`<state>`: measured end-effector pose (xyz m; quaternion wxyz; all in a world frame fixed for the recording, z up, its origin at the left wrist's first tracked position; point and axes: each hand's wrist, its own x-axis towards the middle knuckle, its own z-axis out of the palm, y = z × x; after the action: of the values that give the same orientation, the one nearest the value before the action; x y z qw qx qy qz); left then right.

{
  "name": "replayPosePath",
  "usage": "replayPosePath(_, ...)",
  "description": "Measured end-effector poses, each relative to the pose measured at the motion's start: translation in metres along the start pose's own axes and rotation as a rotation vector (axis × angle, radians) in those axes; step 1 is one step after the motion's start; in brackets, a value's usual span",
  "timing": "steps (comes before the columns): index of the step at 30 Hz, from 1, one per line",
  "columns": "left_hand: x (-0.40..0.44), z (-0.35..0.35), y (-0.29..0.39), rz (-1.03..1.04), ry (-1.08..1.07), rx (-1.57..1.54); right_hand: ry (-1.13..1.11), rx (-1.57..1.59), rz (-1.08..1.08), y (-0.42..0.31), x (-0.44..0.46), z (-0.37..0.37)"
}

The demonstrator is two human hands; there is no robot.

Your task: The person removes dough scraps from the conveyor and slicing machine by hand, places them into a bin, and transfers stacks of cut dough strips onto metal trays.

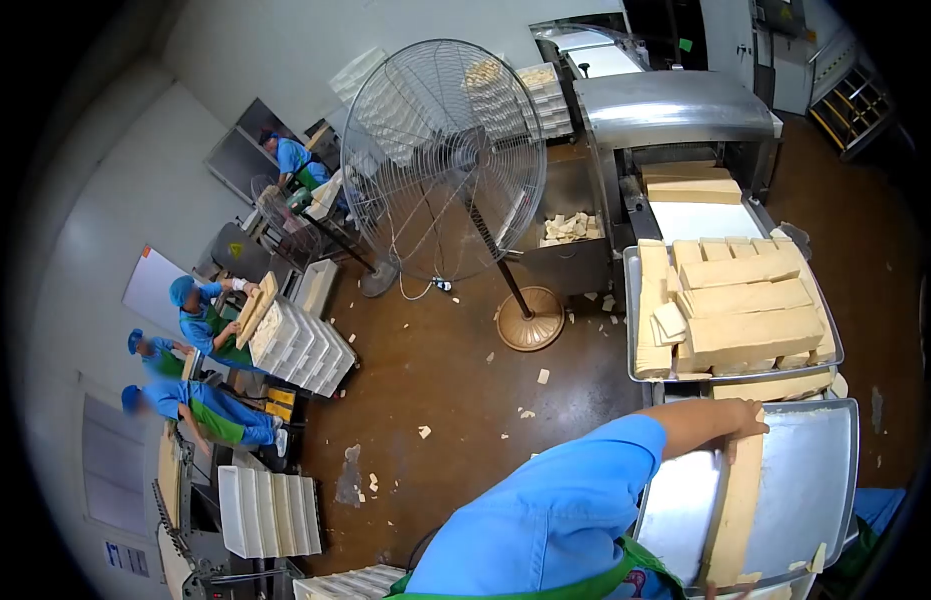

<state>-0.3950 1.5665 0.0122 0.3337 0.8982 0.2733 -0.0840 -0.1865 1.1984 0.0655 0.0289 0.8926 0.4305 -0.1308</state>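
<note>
My left hand reaches across to the far end of a long, pale yellow slab that looks like dough, with its fingers wrapped round that end. The slab lies lengthwise on a metal tray. At the bottom edge of the view, by the slab's near end, only a sliver of my right hand shows; its fingers are mostly cut off. Just beyond is a second metal tray, piled with similar pale slabs and smaller pieces.
A metal machine with slabs on its white belt stands behind the trays. A large pedestal fan rises from the brown floor, where scraps lie scattered. Several co-workers in blue work at the left near stacked white trays.
</note>
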Motion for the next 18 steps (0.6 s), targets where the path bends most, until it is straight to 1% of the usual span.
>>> replayPosePath(1, 0.000, 0.000, 0.000, 0.000, 0.001, 0.061, 0.006, 0.002, -0.002, -0.010, 0.008, 0.021)
replayPosePath(2, -0.001, 0.000, 0.002, -0.002, 0.000, 0.121, -0.090, 0.155, 0.014, -0.019, 0.015, 0.041)
replayPosePath(4, -0.015, -0.004, 0.012, -0.034, 0.038, 0.134, -0.283, 0.459, 0.041, -0.026, 0.029, 0.062)
replayPosePath(5, -0.022, -0.005, 0.017, -0.054, 0.070, 0.128, -0.281, 0.457, 0.036, -0.021, 0.036, 0.062)
replayPosePath(6, -0.024, -0.006, 0.020, -0.073, 0.099, 0.125, -0.274, 0.423, -0.021, -0.017, 0.041, 0.064)
replayPosePath(7, -0.013, 0.012, 0.008, -0.073, 0.099, 0.131, -0.265, 0.393, -0.075, -0.013, 0.045, 0.068)
replayPosePath(8, 0.011, 0.046, -0.015, -0.238, 0.221, -0.147, -0.255, 0.360, -0.131, -0.009, 0.049, 0.069)
replayPosePath(10, -0.028, 0.034, -0.010, -0.171, 0.056, -0.010, -0.237, 0.284, -0.246, 0.000, 0.057, 0.069)
replayPosePath(11, -0.050, 0.024, -0.005, -0.128, -0.022, 0.054, -0.238, 0.289, -0.251, -0.007, 0.057, 0.058)
replayPosePath(12, -0.077, 0.012, 0.004, -0.107, -0.014, 0.052, -0.228, 0.117, -0.242, -0.024, 0.054, 0.038)
replayPosePath(13, -0.082, 0.008, 0.012, -0.118, -0.015, 0.063, -0.216, -0.054, -0.232, -0.036, 0.053, 0.028)
replayPosePath(14, -0.086, 0.012, 0.023, -0.192, 0.036, 0.047, -0.219, -0.047, -0.239, -0.038, 0.052, 0.029)
replayPosePath(15, -0.088, 0.016, 0.030, -0.263, 0.093, 0.034, -0.214, -0.042, -0.183, -0.041, 0.055, 0.031)
replayPosePath(16, -0.088, 0.019, 0.030, -0.265, 0.102, 0.047, -0.202, -0.032, -0.127, -0.046, 0.058, 0.031)
replayPosePath(17, -0.087, 0.023, 0.028, -0.253, 0.139, 0.034, -0.189, -0.024, -0.135, -0.047, 0.058, 0.031)
replayPosePath(18, -0.088, 0.028, 0.027, -0.243, 0.174, 0.021, -0.103, 0.000, -0.143, -0.046, 0.053, 0.033)
